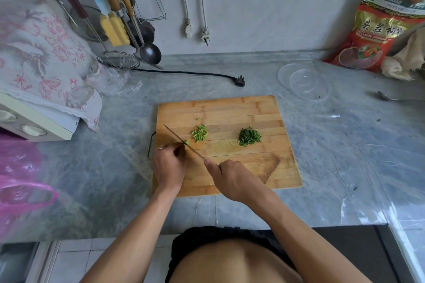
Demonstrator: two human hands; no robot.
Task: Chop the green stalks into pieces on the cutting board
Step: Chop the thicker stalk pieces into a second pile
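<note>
Bag [377, 30] reads "CHINESE" | right hand [232, 177] fingers clamped on knife [181, 142] | left hand [169, 163] fingers pinch stalks [186, 142]

There are 1 cutting board [241, 108], 1 knife [181, 141], 2 piles of green pieces [199, 133] and 2 hands [169, 164].
</note>
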